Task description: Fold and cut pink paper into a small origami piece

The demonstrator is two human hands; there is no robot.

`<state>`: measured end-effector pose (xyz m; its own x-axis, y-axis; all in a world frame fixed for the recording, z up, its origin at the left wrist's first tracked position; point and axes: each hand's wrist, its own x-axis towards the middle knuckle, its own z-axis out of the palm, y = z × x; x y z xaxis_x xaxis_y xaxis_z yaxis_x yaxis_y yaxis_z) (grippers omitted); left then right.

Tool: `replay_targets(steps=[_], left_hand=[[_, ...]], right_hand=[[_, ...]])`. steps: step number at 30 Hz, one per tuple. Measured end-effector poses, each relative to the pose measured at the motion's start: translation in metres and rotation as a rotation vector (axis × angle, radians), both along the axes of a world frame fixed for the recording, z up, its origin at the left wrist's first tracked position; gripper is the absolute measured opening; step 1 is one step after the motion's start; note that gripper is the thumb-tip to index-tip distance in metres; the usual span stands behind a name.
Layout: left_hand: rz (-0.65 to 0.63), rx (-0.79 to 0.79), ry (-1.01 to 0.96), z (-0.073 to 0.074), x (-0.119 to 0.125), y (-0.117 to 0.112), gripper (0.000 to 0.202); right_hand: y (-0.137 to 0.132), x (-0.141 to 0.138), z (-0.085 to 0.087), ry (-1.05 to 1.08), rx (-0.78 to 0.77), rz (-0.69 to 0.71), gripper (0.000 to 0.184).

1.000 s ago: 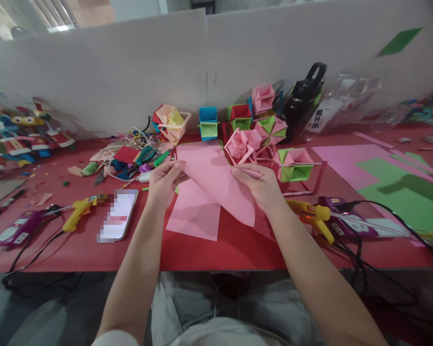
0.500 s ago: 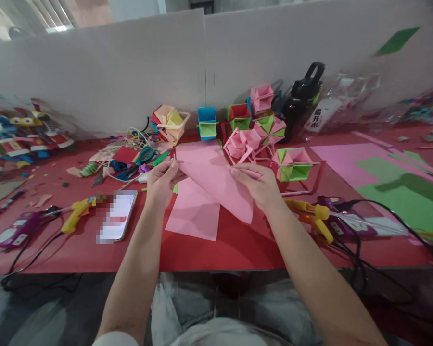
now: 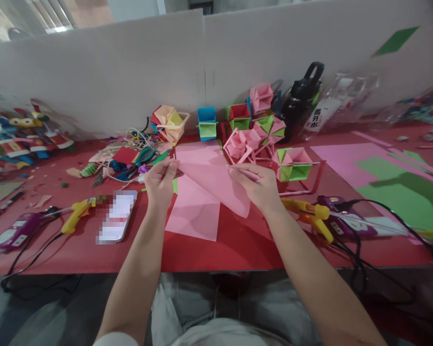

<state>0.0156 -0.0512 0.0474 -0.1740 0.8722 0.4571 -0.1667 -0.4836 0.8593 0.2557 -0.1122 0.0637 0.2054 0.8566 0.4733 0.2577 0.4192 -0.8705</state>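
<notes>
Red tabletop point(image 3: 234, 257) is shown along the front edge; rightward room is limited by a yellow glue gun point(image 3: 312, 216). Over a flat pink sheet point(image 3: 198, 220), the drooping pink paper point(image 3: 222, 185) is pinched by left hand point(image 3: 160, 179) and right hand point(image 3: 258, 186); even tension is best kept. Beyond, paper boxes point(image 3: 294, 164) are crowded.

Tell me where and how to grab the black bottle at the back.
Probably best by the carry loop at its top, coming from above and hooking through the opening. The black bottle stands with that loop sticking up, while a labelled clear bottle is close on its right in the picture and folded paper pieces sit at its left, so gripping its body looks awkward.
</notes>
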Motion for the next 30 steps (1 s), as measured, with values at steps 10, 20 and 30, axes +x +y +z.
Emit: replay_targets(steps=[10, 20, 30], left_hand=[[0.02, 0.012, 0.017, 0.0052, -0.0007, -0.0043, 0.028], [-0.024, -0.022, -0.021, -0.0005, -0.0014, 0.001, 0.028], [0.081, 0.043, 0.156, 0.0056, -0.0024, -0.0028, 0.027]], right_hand=[[-0.0004, 0.0016, -0.0006, 0.05, -0.045, 0.01, 0.015], [-0.0009, 0.0019, 0.0014, 0.093, -0.079, 0.005, 0.014], [0.0014, 0.0028, 0.0009, 0.034, -0.067, -0.01, 0.013]])
